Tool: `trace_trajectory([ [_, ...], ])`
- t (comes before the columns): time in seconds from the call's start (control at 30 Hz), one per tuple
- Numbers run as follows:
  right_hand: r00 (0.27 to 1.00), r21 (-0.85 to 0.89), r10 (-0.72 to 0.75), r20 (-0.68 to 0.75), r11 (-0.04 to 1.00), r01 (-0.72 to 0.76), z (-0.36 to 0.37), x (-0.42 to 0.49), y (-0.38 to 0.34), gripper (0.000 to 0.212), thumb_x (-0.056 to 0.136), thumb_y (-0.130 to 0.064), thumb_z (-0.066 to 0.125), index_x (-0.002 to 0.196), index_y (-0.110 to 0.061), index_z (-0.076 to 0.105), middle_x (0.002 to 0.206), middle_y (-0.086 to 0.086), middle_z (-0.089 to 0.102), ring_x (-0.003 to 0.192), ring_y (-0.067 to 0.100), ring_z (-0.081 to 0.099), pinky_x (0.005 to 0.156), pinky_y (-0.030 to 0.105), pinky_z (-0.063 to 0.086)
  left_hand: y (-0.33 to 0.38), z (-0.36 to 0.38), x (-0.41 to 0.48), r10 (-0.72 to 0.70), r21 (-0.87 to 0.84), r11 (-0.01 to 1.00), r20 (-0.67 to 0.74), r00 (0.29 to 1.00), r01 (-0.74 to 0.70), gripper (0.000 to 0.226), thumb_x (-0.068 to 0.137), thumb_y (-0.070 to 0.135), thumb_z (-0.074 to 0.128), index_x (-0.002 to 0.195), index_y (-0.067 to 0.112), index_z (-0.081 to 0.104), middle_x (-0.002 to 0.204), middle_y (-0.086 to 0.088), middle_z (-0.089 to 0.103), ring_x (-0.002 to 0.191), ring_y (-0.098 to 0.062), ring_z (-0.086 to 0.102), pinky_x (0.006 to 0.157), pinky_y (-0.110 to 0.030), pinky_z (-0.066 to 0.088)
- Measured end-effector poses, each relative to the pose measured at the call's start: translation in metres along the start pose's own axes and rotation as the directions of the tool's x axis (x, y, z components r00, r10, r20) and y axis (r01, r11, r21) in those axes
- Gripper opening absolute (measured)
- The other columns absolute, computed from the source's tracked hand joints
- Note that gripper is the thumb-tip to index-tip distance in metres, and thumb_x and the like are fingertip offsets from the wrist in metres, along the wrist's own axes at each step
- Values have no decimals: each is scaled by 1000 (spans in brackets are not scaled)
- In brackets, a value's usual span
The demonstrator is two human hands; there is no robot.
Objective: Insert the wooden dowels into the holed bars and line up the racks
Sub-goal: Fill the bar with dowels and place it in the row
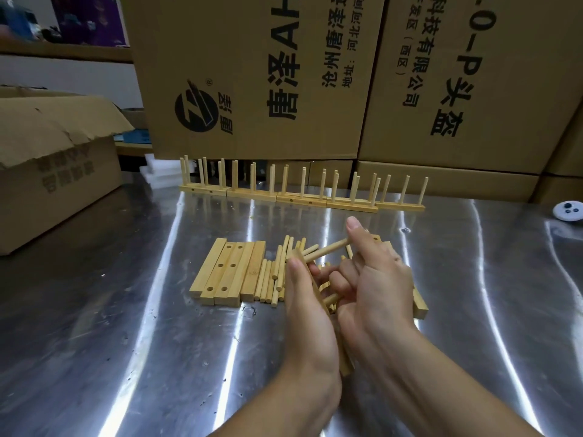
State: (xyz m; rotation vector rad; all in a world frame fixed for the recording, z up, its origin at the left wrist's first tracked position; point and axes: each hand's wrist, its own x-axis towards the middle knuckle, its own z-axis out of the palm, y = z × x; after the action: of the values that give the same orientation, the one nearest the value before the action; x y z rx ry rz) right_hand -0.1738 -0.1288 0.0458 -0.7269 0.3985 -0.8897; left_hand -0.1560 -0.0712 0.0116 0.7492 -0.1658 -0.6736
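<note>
Gripped w/ L hand [303, 298], fingers curled round: pale wooden holed bar [345, 361], held edgewise above shiny steel table [157, 342] | pinched in R hand [375, 279]: round pale wooden dowel [328, 250], angled toward bar | step judged: dowel insertion | next: needed tip-hole alignment, straight push.
</note>
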Motion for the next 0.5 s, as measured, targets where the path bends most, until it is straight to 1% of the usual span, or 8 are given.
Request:
trace_trajectory([
  [0.07,1000,-3,29,0,1000,-29,-2,2,0,39,93,-23,81,77,-22,46,52,-2,22,38,12,25,53,35,56,0,-2,-2,-51,-3,999,36,998,51,56,96,72,47,103,20,65,97,-13,75,104,-32,73,112,-60,49],
  [0.13,997,81,81,7,993,-81,-4,5,-8,32,92,-28,82,78,-20,53,52,-5,22,39,10,23,51,32,56,3,-1,0,-107,18,994,106,989,106,59,99,72,44,105,20,69,110,-22,77,111,-36,75,110,-59,52],
  [0.2,994,198,106,39,974,-111,-4,7,-20,33,89,-36,83,73,-22,58,50,-8,22,38,8,20,44,26,51,6,0,4,-114,45,993,156,981,108,63,101,73,40,95,22,77,107,-21,77,104,-32,77,99,-49,60],
  [0.27,991,215,79,111,971,-102,-3,6,-30,52,88,-52,80,57,-26,48,48,-9,21,38,8,19,39,22,40,7,5,9,-89,-3,996,135,987,90,66,104,70,39,87,20,77,100,-17,75,91,-27,75,85,-41,62],
  [0.33,981,180,82,173,977,-114,-3,2,-30,66,91,-64,69,53,-27,30,47,-8,17,40,11,15,37,23,26,8,4,17,-68,-77,994,61,996,73,60,106,62,42,93,14,76,101,-20,74,89,-30,73,82,-41,58],
  [0.37,977,168,90,194,978,-124,-4,0,-27,67,94,-66,63,54,-27,26,48,-8,15,40,12,14,37,23,22,8,1,21,-73,-103,992,39,997,77,57,107,57,42,95,13,75,103,-21,75,88,-33,72,81,-41,55],
  [0.43,969,146,95,229,981,-131,-4,-5,-20,64,97,-62,56,54,-26,24,47,-7,15,41,12,13,38,22,20,7,-4,24,-80,-119,990,23,997,82,59,105,53,40,89,12,78,99,-20,74,84,-34,69,80,-40,51],
  [0.5,969,137,86,233,983,-121,-1,-8,-14,60,100,-53,51,53,-26,26,47,-7,16,41,13,14,40,22,19,9,-6,25,-87,-137,986,49,995,93,64,104,53,39,85,9,82,90,-18,72,78,-32,69,75,-37,55],
])
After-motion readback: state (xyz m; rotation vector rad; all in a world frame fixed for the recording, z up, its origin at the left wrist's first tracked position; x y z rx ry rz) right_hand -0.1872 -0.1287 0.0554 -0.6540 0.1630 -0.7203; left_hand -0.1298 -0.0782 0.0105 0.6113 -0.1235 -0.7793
